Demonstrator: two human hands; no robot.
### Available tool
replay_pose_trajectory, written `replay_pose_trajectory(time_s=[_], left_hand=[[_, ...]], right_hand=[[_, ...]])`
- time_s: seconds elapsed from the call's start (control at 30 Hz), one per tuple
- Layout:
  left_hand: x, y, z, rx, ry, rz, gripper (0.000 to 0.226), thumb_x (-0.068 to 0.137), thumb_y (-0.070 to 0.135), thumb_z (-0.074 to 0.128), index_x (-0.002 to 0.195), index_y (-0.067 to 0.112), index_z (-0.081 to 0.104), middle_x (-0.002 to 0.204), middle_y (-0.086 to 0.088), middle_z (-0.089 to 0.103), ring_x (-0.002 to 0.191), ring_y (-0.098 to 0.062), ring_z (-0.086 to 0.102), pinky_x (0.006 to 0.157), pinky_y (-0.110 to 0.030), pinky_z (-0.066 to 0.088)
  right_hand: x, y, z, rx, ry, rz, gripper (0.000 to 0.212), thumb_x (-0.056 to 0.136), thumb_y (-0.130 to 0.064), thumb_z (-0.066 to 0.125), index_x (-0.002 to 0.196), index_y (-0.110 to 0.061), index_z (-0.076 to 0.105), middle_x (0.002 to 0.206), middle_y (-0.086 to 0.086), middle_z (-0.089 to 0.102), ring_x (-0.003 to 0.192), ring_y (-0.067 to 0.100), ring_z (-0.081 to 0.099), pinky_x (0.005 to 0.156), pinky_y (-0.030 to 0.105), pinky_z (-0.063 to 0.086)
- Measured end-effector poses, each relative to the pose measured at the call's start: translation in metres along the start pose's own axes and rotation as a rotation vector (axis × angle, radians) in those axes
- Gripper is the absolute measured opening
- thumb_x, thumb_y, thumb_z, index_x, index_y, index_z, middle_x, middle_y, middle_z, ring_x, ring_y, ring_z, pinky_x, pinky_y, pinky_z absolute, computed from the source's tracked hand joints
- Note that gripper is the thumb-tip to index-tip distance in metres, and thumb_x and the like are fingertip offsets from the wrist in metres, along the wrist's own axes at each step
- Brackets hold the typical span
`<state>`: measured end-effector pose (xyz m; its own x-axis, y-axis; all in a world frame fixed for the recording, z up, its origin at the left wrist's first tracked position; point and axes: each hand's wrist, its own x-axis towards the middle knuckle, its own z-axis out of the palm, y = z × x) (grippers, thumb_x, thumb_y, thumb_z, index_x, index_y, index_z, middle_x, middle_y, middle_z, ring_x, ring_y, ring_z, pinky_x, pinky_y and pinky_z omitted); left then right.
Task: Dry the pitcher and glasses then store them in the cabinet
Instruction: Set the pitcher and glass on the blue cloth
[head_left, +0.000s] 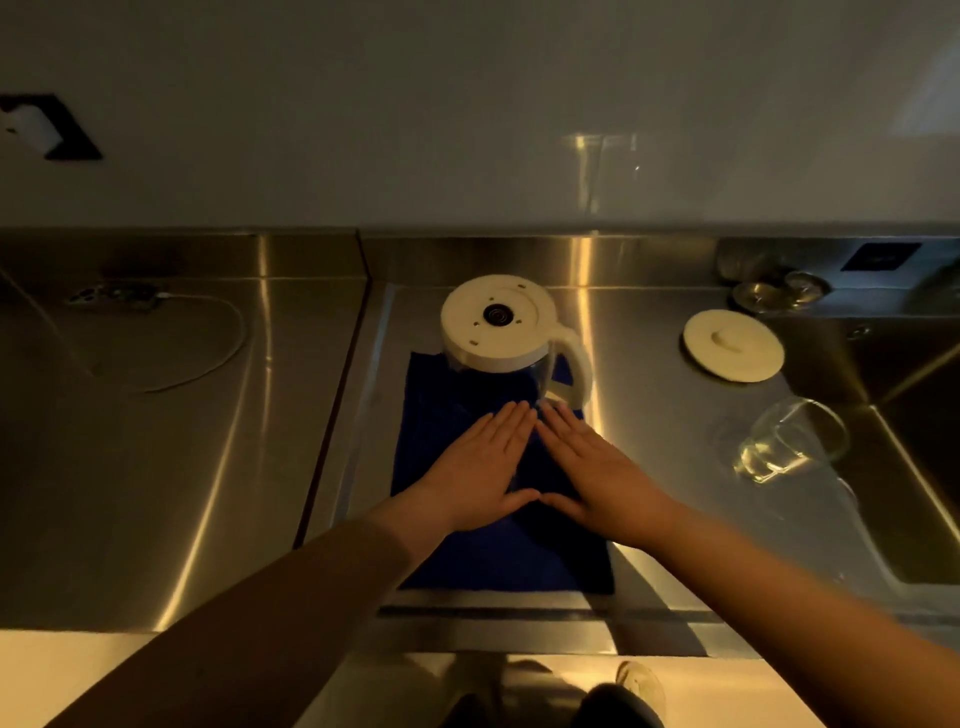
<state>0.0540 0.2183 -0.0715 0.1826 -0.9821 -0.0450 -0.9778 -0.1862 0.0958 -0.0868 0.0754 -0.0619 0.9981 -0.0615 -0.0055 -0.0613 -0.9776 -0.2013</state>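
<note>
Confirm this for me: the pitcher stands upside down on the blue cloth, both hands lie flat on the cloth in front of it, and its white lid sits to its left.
Not quite. In the head view the white lid lies to the right of the pitcher, on the steel counter. The rest holds: the pitcher is inverted on the blue cloth, with the left hand and right hand flat on it.

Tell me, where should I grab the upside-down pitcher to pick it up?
Probably by the white handle. The pitcher stands upside down on the blue towel, and its handle loops out on the right side, so the right hand could come in from the right and curl round it. The clear glass body looks wider and likely slippery.
</note>
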Motion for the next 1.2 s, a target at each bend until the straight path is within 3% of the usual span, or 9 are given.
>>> replay_pose_trajectory(time_s=[0.23, 0.47, 0.87, 0.97, 1.07, 1.2], left_hand=[[0.111, 0.096, -0.027, -0.035, 0.017, 0.121, 0.086, 0.093, 0.057, 0.039, 0.15, 0.01, -0.008, 0.158, -0.008, -0.009, 0.145, -0.019, -0.011, 0.119, -0.036, -0.001], [0.206, 0.187, -0.017, -0.091, 0.034, 0.163, 0.089, 0.092, 0.056, 0.044, 0.15, 0.01, -0.004, 0.159, -0.009, -0.006, 0.145, -0.019, -0.008, 0.113, -0.028, -0.009], [0.252, 0.233, 0.017, -0.071, -0.071, 0.072, 0.086, 0.091, 0.063, 0.033, 0.15, 0.011, -0.002, 0.159, -0.009, -0.002, 0.146, -0.022, -0.005, 0.115, -0.037, 0.003], [0.255, 0.237, 0.016, -0.098, -0.08, 0.042, 0.09, 0.088, 0.058, 0.048, 0.15, 0.01, 0.005, 0.158, -0.012, 0.013, 0.144, -0.027, 0.013, 0.114, -0.039, 0.017], [0.261, 0.236, 0.013, -0.138, -0.077, 0.015, 0.094, 0.079, 0.055, 0.063, 0.148, 0.011, 0.017, 0.149, -0.012, 0.031, 0.133, -0.027, 0.033, 0.101, -0.04, 0.037], [0.262, 0.233, 0.009, -0.143, -0.035, 0.035, 0.087, 0.072, 0.051, 0.072, 0.141, 0.013, 0.035, 0.136, -0.009, 0.044, 0.117, -0.025, 0.044, 0.085, -0.034, 0.046]], right_hand=[[-0.079, 0.112, -0.052, -0.036, 0.008, 0.11, 0.086, 0.09, -0.054, 0.046, 0.148, -0.021, -0.009, 0.152, -0.005, -0.02, 0.14, 0.01, -0.02, 0.113, 0.022, -0.01], [-0.141, 0.215, -0.079, -0.02, -0.031, 0.182, 0.086, 0.089, -0.051, 0.049, 0.143, -0.019, -0.01, 0.152, -0.002, -0.016, 0.141, 0.014, -0.019, 0.116, 0.028, -0.002], [-0.172, 0.282, -0.061, 0.069, -0.111, 0.148, 0.085, 0.088, -0.059, 0.04, 0.14, -0.027, -0.018, 0.151, -0.007, -0.02, 0.138, 0.008, -0.019, 0.108, 0.021, -0.005], [-0.171, 0.292, -0.064, 0.101, -0.109, 0.117, 0.078, 0.089, -0.061, 0.035, 0.14, -0.034, -0.016, 0.148, -0.013, -0.02, 0.135, 0.002, -0.021, 0.106, 0.02, -0.004], [-0.163, 0.307, -0.075, 0.152, -0.076, 0.123, 0.072, 0.088, -0.064, 0.027, 0.146, -0.036, -0.003, 0.151, -0.016, -0.013, 0.137, 0.0, -0.016, 0.107, 0.021, 0.0], [-0.126, 0.333, -0.082, 0.221, -0.038, 0.205, 0.066, 0.092, -0.044, 0.047, 0.148, -0.022, 0.019, 0.156, -0.003, 0.007, 0.143, 0.013, 0.004, 0.113, 0.032, 0.015]])
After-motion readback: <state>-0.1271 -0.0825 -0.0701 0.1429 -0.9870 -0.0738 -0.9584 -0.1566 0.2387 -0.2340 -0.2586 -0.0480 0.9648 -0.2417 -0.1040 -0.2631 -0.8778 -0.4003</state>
